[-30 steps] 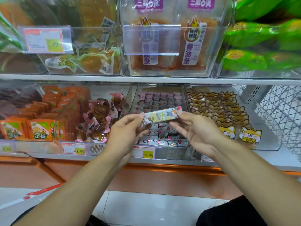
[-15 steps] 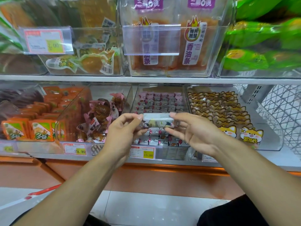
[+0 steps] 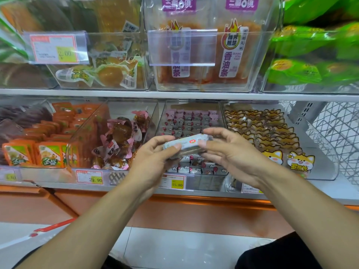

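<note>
Pinching one end each, the left hand (image 3: 153, 159) and the right hand (image 3: 232, 152) hold a small oblong snack packet in pale silvery wrapping (image 3: 189, 141) nearly level between them. It hangs in the air just in front of the clear plastic bin (image 3: 204, 181) of small pink-and-white packets on the lower shelf (image 3: 136, 189).

Orange pkts (image 3: 48, 152), cat-print pkts (image 3: 300, 161), green bags (image 3: 310, 70) — price tag 29.90 (image 3: 89, 177)

Both bare forearms reach forward and converge. Left hand (image 3: 155, 160) and right hand (image 3: 233, 152) face each other, each thumb opposed beneath slightly curled fingers (image 3: 217, 131) in a pinch, fingertips almost meeting.
</note>
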The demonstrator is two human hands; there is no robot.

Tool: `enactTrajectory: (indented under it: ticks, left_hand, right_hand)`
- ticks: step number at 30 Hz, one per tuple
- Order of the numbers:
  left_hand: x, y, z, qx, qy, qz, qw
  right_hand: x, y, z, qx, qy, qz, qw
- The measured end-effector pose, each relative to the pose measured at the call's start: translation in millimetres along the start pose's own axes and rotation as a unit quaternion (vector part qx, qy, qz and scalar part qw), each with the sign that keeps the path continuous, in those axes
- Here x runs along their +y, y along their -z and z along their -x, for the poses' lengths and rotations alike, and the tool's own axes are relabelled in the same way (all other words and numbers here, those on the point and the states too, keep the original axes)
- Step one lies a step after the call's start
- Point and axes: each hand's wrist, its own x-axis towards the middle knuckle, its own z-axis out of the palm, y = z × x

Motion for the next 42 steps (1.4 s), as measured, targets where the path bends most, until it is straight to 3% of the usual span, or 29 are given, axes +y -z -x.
enactTrajectory:
  ticks: [5,10,13,15,17,22,24,29,38,42]
  left_hand:
    - [-6.3,-2.9,2.9,-0.017,-0.092,-0.075,0.993]
    - [-10.7,-4.4,1.3,-0.027,-0.167,-0.169,0.971]
    - [-17.1,-4.5,-1.4,0.001,-0.198,-0.291,0.936]
    - [-21.6,-4.1,-1.8,0.007,-0.21,-0.382,0.9]
    - [-25.1,-5.2,-1.4,0.003,-0.214,-0.446,0.869]
    - [-32.0,-8.0,-1.1,-0.041,-0.214,-0.564,0.797]
    - [-33.9,-8.2,-3.0,-0.053,-0.211,-0.602,0.769]
    - [-37.7,-14.0,-9.1,-0.06,-0.222,-0.641,0.732]
    - [-39.8,-27.9,-26.5,-0.027,-0.215,-0.696,0.685]
    - [-40.4,-26.3,-27.6,-0.045,-0.195,-0.723,0.661]
  right_hand:
    - [2.5,-1.4,-1.9,-0.013,-0.087,-0.004,0.996]
    - [-2.9,-0.2,-5.0,0.037,-0.048,-0.06,0.996]
    - [-11.0,6.8,-9.6,0.11,0.064,0.007,0.992]
    - [-17.9,14.0,-13.4,0.185,0.177,0.159,0.953]
    - [-21.7,20.0,-17.3,0.209,0.252,0.299,0.896]
    - [-14.5,23.1,-29.0,0.164,0.232,0.501,0.817]
    - [-13.0,22.5,-32.1,0.164,0.231,0.532,0.798]
    - [-17.8,24.5,-37.9,0.197,0.256,0.511,0.797]
    - [-16.8,26.9,-44.5,0.072,0.213,0.614,0.756]
    - [-13.7,24.4,-51.6,0.053,0.183,0.709,0.679]
